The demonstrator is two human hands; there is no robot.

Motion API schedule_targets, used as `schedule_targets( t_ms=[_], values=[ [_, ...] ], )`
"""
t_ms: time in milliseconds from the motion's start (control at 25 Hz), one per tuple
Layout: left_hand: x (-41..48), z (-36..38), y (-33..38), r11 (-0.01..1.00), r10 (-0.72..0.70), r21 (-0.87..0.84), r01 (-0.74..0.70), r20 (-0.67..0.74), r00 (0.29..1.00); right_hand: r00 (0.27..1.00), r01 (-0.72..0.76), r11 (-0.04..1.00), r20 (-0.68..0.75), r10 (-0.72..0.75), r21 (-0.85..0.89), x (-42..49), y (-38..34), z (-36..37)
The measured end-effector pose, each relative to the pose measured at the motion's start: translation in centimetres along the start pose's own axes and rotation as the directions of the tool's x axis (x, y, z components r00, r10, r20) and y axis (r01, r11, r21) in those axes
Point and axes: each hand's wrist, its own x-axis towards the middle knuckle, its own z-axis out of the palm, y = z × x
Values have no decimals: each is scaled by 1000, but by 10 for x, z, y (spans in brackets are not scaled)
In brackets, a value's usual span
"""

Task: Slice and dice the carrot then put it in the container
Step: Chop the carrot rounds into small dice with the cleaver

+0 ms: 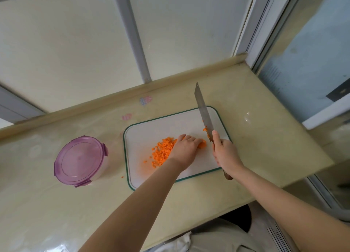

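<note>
- Currently, the heap of small orange diced carrot pieces [163,151] lies near the middle of the white rectangular plastic cutting board with a green rim [145,132]; a few loose bits sit at the heap's near-left edge.
- One stray orange bit [122,176] lies off the board, on the counter just beside its near-left corner.
- Your left hand [185,150] rests palm down on the right part of the heap, fingers curled over carrot; whether it grips a larger uncut piece cannot be told.
- Your right hand [225,152] is clenched around the handle of the long steel kitchen knife [204,110], index finger extended along the blade's base; the brown handle end shows below the wrist.
- Blade points away from you, over the board's right side and past its far edge; orange bits cling near its base.
- Round clear plastic container with a purple clip-on lid [81,159] stands on the pale yellow glossy countertop [255,138], left of the board, apart from it, lid on.
</note>
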Motion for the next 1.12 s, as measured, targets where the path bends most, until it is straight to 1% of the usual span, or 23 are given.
schedule_targets(
  t_ms=[120,200,280,360,400,480,560,640,680,800,880,960,1120],
  values=[
    [3,-3,1,998,-51,-37,50,-38,998,1000,-7,1000,15,7,12,1,0,-1],
    [0,-13,2,980,-121,-171,99,-129,984,1000,-12,1000,19,12,7,1,1,0],
    [-11,-25,-2,913,-258,-374,161,-225,940,1000,-15,1000,24,15,9,-1,0,2],
    [-27,-32,-16,819,-399,-530,219,-253,881,999,9,1000,49,-10,18,-6,-4,7],
    [-36,-34,-25,786,-451,-567,247,-252,857,997,23,999,68,-25,23,-10,-7,10],
    [-55,-38,-44,755,-528,-596,274,-304,793,992,28,998,122,-34,51,-23,-13,21],
    [-74,-45,-59,723,-605,-635,274,-389,695,979,12,997,204,-27,74,-40,-19,36],
    [-91,-47,-73,698,-667,-643,317,-421,615,954,-17,997,299,-7,78,-56,-24,54],
    [-99,-46,-78,685,-688,-643,342,-419,593,939,-39,996,344,9,81,-63,-26,65],
    [-116,-42,-88,650,-729,-661,375,-404,552,882,-110,989,469,50,101,-84,-32,91],
    [-125,-40,-87,628,-751,-674,389,-393,531,850,-130,987,524,65,89,-93,-32,105],
    [-131,-35,-86,611,-764,-681,404,-373,527,838,-140,988,538,85,61,-97,-30,112],
    [-138,-28,-82,593,-775,-671,444,-327,541,851,-181,982,510,127,57,-92,-26,108]
  ],
)
